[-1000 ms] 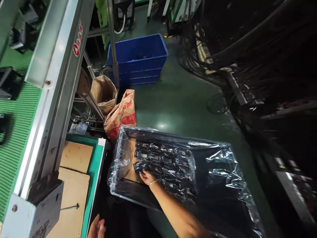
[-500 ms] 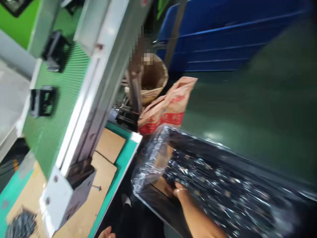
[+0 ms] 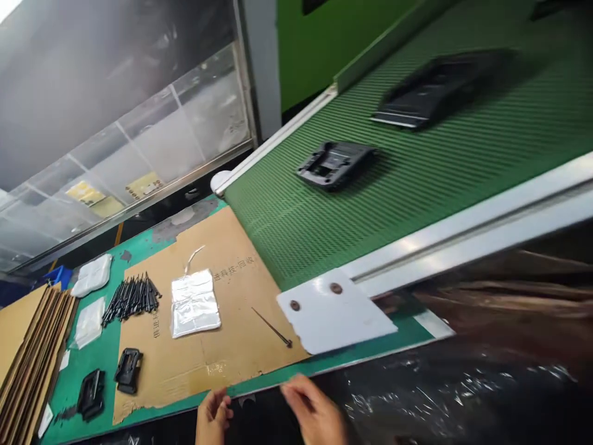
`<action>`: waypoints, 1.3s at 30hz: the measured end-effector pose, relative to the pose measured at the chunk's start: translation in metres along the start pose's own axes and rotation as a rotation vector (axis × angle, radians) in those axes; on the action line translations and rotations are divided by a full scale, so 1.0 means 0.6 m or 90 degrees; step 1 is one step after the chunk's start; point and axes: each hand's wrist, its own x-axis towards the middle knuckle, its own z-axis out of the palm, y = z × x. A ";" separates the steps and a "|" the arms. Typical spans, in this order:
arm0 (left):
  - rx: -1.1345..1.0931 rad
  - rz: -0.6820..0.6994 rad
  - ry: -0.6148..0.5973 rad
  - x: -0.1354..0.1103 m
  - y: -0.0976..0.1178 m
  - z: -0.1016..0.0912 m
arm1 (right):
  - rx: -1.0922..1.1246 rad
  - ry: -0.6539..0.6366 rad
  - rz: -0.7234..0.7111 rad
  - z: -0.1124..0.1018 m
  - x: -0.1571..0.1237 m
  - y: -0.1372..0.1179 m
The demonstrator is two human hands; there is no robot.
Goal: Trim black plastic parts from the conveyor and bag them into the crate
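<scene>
My left hand and my right hand hover at the front edge of the green workbench, both empty with fingers apart. Nearest them lies a cardboard sheet. On it rest a silver foil bag, a bundle of black pins and a single black pin. Two black plastic parts sit at the bench's left end. A clear plastic sheet spreads beside my right hand.
A green perforated conveyor belt carries black plastic parts beyond a white metal bracket. Stacked cardboard sheets stand at the left, near white plastic bags. A glass panel rises behind the bench.
My view has swung from the plastic-lined tray and blue crate to the workbench and conveyor. My right hand has left the black packets and now hangs empty beside my left hand.
</scene>
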 end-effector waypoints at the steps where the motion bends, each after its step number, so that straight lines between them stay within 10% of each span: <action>1: -0.001 0.029 0.022 0.009 0.010 -0.014 | -0.011 -0.083 -0.033 0.047 0.027 -0.030; 8: 0.106 0.186 0.180 0.110 0.069 -0.109 | -0.355 -0.451 -0.171 0.350 0.184 -0.109; 13: 0.175 0.231 0.187 0.174 0.089 -0.137 | -0.477 -0.514 -0.149 0.444 0.213 -0.083; 21: 0.347 0.352 0.103 0.195 0.122 -0.146 | -0.465 -0.516 -0.062 0.462 0.226 -0.060; 29: 0.618 0.427 0.105 0.191 0.134 -0.146 | -0.153 -0.447 0.065 0.446 0.263 -0.088; 39: 0.292 0.477 0.157 0.184 0.190 -0.163 | 0.146 -0.511 0.195 0.412 0.245 -0.197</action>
